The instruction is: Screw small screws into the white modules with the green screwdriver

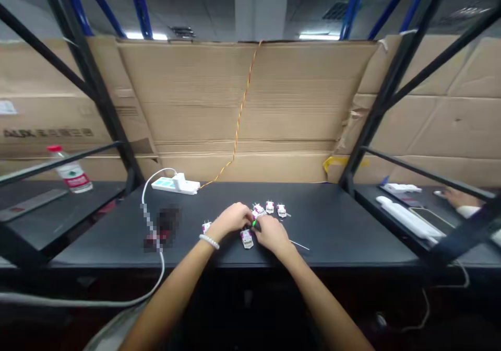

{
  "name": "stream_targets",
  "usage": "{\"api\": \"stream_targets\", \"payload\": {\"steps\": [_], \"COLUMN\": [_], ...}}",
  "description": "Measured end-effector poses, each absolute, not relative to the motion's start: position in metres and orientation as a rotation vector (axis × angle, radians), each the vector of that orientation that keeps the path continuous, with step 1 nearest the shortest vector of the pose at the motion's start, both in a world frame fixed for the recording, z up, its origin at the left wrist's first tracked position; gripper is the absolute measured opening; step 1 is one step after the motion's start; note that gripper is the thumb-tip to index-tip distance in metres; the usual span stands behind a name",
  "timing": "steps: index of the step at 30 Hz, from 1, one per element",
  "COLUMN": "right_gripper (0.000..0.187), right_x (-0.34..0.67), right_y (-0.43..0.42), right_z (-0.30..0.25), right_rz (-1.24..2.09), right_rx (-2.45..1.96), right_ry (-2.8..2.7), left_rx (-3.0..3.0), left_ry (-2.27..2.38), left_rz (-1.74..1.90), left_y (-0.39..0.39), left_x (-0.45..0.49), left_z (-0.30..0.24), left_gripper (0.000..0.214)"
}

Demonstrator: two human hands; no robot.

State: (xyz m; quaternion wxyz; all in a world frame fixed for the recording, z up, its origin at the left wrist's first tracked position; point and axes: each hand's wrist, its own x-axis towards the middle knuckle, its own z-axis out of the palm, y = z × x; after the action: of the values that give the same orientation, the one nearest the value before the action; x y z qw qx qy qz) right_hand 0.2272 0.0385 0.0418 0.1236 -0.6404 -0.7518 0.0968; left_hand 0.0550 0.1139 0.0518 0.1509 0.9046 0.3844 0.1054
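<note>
Several small white modules with magenta parts lie on the black table top [313,225], in a loose group around my hands. My left hand [230,221], with a white bead bracelet [209,242] on its wrist, has its fingertips at a module [256,212]. My right hand [273,234] meets it there, pinching a small green-tipped item [255,225]. Another module [246,239] lies just below the gap between my hands. A thin metal rod [299,244] sticks out past my right hand. The hands hide what the fingers grip.
A white power strip [176,185] stands at the table's back edge, with a white cable [146,199] running forward and a blurred dark object [162,228] beside it. Cardboard [246,105] and black shelf posts [391,79] stand behind. A co-worker's hand [460,199] rests at the right table.
</note>
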Motion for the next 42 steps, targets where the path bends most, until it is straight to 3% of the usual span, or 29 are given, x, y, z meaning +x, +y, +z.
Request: {"api": "stream_targets", "payload": {"steps": [12,24,31,37,42], "right_gripper": [0.01,0.017,0.023,0.02,0.021], "right_x": [0.241,0.25,0.249,0.25,0.252], "right_y": [0.034,-0.006,-0.016,-0.017,-0.014], "right_z": [0.05,0.066,0.06,0.059,0.058], "right_rz": [0.199,0.173,0.19,0.34,0.362], "right_rx": [-1.732,-1.376,-1.168,-1.093,-1.169], "right_ry": [-2.153,-2.122,-2.14,-2.161,-2.285], "left_rx": [2.473,2.207,2.192,2.605,2.571], "left_ry": [1.047,0.954,0.953,0.9,0.969], "left_rz": [0.459,1.012,1.111,1.083,1.036], "left_y": [0.099,0.045,0.023,0.016,0.013], "left_x": [0.053,0.048,0.039,0.029,0.028], "left_z": [0.066,0.074,0.067,0.053,0.036], "left_gripper": [0.028,0.013,0.017,0.029,0.024]}}
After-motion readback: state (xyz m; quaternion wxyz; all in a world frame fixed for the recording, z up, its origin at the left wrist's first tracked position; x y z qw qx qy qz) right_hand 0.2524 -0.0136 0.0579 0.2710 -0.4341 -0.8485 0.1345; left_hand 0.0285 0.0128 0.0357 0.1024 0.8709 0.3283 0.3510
